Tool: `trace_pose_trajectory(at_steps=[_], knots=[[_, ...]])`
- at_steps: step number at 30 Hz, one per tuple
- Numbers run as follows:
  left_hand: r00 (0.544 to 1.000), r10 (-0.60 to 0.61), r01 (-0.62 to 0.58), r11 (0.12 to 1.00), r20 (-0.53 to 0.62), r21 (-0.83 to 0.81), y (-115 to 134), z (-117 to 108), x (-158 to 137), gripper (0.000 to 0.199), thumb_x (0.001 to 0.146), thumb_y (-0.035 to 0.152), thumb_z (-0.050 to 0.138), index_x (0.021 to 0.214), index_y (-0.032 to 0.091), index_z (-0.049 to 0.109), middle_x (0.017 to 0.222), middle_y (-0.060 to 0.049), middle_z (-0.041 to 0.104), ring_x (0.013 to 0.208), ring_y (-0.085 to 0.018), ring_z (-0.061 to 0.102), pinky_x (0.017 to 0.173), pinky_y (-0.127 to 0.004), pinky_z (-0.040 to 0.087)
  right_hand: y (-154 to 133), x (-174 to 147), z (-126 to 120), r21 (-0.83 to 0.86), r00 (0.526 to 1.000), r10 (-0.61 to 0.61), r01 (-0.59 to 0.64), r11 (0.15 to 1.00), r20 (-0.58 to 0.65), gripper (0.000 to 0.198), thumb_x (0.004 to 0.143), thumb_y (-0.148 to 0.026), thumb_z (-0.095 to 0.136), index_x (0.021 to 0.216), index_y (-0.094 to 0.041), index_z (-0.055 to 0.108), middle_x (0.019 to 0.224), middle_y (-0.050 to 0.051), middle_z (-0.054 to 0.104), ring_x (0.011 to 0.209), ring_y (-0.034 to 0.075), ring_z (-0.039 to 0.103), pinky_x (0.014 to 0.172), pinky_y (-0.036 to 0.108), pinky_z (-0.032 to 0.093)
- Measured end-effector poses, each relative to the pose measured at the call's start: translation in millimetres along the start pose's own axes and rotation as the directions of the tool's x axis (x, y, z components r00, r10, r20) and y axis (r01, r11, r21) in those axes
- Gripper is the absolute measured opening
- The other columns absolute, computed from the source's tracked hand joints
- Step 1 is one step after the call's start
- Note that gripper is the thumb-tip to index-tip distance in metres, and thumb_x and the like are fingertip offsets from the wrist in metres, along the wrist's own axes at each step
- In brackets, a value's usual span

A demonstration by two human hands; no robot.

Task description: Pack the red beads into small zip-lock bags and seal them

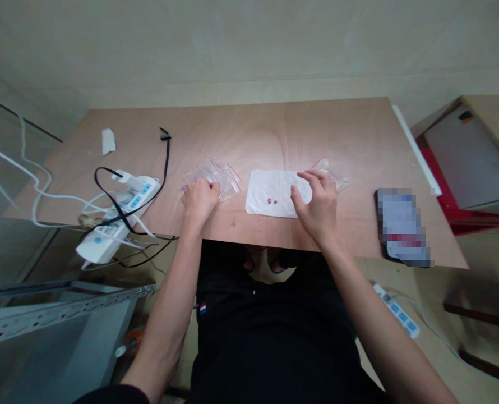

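My left hand (201, 199) rests on a pile of clear zip bags (229, 178) with red-striped tops, left of centre on the table. Its fingers are curled closed; a speck of dark red shows near the fingertips, but what they hold is too small to tell. A white flat sheet or pouch (260, 188) lies in the middle, bearing a few tiny dark red pieces (272, 201). Above its right end is my right hand (320, 205), open, thumb and fingers apart with nothing between them. Another clear bag (341, 183) lies partly hidden behind that hand.
A white power strip (96, 247) with plugs and tangled cables sits at the table's left edge. A black cable (167, 163) reaches toward the back, near a white scrap (108, 141). A phone (401, 227) lies at right. Another power strip (396, 311) is on the floor.
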State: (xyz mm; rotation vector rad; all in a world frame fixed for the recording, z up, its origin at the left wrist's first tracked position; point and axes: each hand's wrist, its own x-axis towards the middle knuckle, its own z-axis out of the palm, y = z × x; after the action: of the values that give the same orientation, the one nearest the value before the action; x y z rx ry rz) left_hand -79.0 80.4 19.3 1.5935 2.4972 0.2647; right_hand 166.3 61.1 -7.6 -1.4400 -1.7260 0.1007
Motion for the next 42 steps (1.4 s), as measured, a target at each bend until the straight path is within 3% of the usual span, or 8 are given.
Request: trace_pose_trajectory(at_steps=[6,10,15,21,29,35,39,42], knots=[[0.981,0.045,-0.107,0.937,-0.19,-0.331,-20,-44,-29,0.022,0.081,0.036,0.06,0.076,0.018,0.071,0.076,-0.009,0.074,0.076,-0.024,0.07,0.073,-0.034,0.052,-39,-13,-15,0.234,0.999,0.019,-0.024,0.972,0.026,0.018,0.089,-0.022,0.055,0.098,-0.016,0.07,0.094,0.01,0.07,0.087,0.021,0.066,0.08,0.038,0.054],[0.978,0.128,-0.21,0.61,-0.166,-0.764,-3,-59,-66,0.022,0.075,0.038,0.07,0.068,0.016,0.067,0.063,-0.002,0.069,0.056,-0.013,0.062,0.058,-0.024,0.048,-79,-12,-23,0.481,0.99,-0.012,-0.057,0.875,0.138,0.019,0.093,-0.02,0.054,0.098,-0.017,0.072,0.091,0.006,0.072,0.078,0.014,0.066,0.07,0.029,0.054],[0.958,0.286,-0.081,0.206,-0.019,-0.975,25,-41,-94,0.031,0.07,0.044,0.079,0.067,0.016,0.067,0.063,0.0,0.066,0.056,-0.01,0.059,0.057,-0.021,0.048,-102,-12,-30,0.621,0.977,-0.055,-0.088,0.778,0.208,0.016,0.09,-0.026,0.062,0.095,-0.018,0.075,0.091,0.006,0.073,0.081,0.015,0.068,0.073,0.029,0.055],[0.917,0.399,0.008,0.049,0.027,-0.999,34,-9,-97,0.032,0.077,0.047,0.074,0.072,0.017,0.067,0.064,0.001,0.064,0.059,-0.009,0.057,0.06,-0.022,0.049,-81,-18,-43,0.582,0.944,-0.07,-0.14,0.801,0.324,0.017,0.092,-0.023,0.059,0.091,-0.022,0.076,0.085,0.004,0.074,0.079,0.017,0.069,0.077,0.034,0.055],[0.852,0.52,-0.118,0.081,-0.059,-0.99,46,4,-99,0.029,0.09,0.045,0.059,0.08,0.019,0.063,0.068,0.002,0.058,0.058,-0.009,0.055,0.061,-0.023,0.048,-66,-19,-49,0.455,0.93,-0.048,-0.134,0.88,0.366,0.034,0.098,-0.028,0.048,0.072,-0.018,0.067,0.074,0.004,0.071,0.07,0.015,0.067,0.069,0.028,0.051],[0.803,0.594,-0.297,0.332,-0.045,-0.895,47,-6,-98,0.022,0.093,0.033,0.051,0.076,0.019,0.055,0.062,0.004,0.052,0.054,-0.009,0.047,0.054,-0.023,0.038,-55,-18,-53,0.373,0.904,-0.056,-0.117,0.92,0.424,0.022,0.095,-0.029,0.053,0.095,-0.016,0.07,0.079,0.005,0.075,0.065,0.015,0.069,0.059,0.024,0.049],[0.785,0.614,-0.484,0.524,-0.083,-0.701,52,-15,-101,0.022,0.085,0.018,0.052,0.064,0.019,0.045,0.061,0.004,0.047,0.056,-0.01,0.043,0.056,-0.024,0.034,-44,-15,-58,0.054,0.935,-0.061,0.045,0.998,0.351,0.02,0.089,-0.025,0.056,0.077,-0.016,0.07,0.066,0.005,0.072,0.054,0.016,0.065,0.051,0.025,0.042],[0.775,0.63,-0.519,0.597,-0.042,-0.612,57,-25,-103,0.024,0.08,0.015,0.053,0.06,0.02,0.041,0.057,0.004,0.043,0.055,-0.01,0.041,0.055,-0.025,0.031,-39,-10,-64,-0.117,0.966,-0.007,0.039,0.992,0.26,0.015,0.083,-0.023,0.061,0.071,-0.017,0.069,0.062,0.006,0.071,0.053,0.019,0.065,0.051,0.028,0.042]])
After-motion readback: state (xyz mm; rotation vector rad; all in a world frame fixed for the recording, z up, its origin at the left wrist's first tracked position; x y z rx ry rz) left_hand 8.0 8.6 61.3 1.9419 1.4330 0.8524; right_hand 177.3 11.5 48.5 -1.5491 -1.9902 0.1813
